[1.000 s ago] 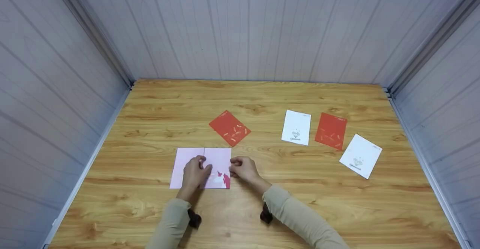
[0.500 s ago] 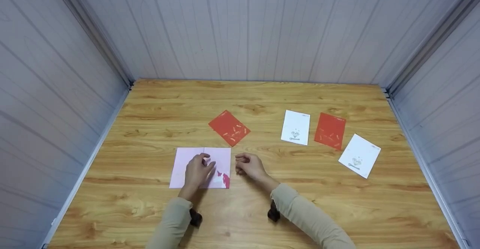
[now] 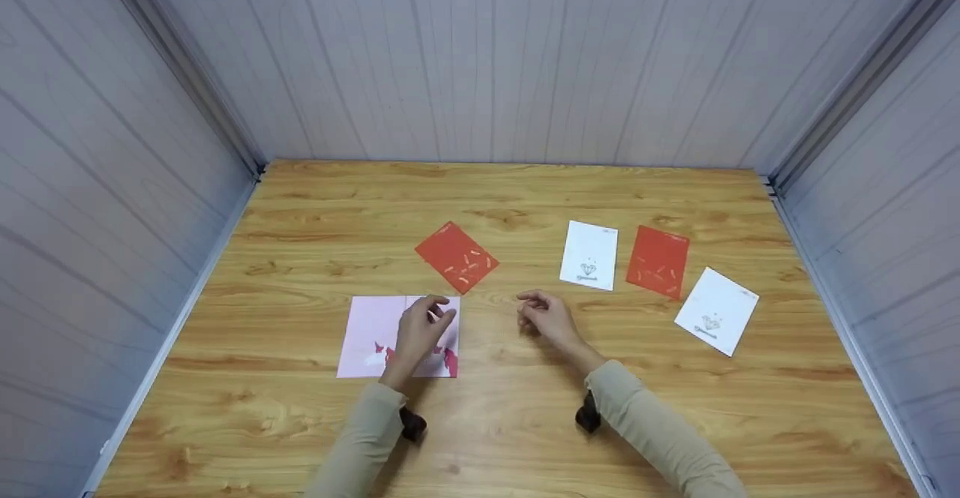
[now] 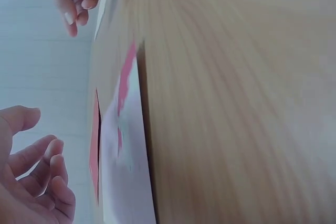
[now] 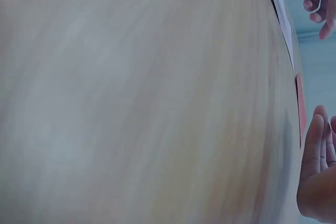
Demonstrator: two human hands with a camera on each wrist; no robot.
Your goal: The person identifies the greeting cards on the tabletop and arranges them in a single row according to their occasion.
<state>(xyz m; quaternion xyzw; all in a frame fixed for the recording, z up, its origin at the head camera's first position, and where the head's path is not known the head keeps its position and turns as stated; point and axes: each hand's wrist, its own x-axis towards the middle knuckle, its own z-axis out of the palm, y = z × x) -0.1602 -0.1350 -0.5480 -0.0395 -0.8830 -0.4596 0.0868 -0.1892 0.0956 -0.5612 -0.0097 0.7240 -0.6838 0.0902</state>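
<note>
Two pale pink cards lie edge to edge at the table's front left, the left card (image 3: 365,329) and the right card (image 3: 451,344), each printed with a pink-and-white figure near its bottom. Over the right card hovers my left hand (image 3: 420,333), covering part of it, thumb and fingers loosely bent around nothing. In the left wrist view, that hand (image 4: 39,177) shows air between thumb and fingertips, beside the pink cards (image 4: 126,187). My right hand (image 3: 553,320) hangs over the table right of the cards. Its fingers are loosely curled and hold nothing.
A red card (image 3: 456,254) with gold marks lies tilted behind the pink ones. Toward the right are a white card (image 3: 589,250) with a heart-like print, a second red card (image 3: 658,258) and another white card (image 3: 718,307). Panel walls (image 3: 480,63) enclose the wooden table (image 3: 510,438).
The right hand has left the right pink card's edge and moved right and away from me. The left hand has risen off the seam and shifted right, uncovering the left card's figure.
</note>
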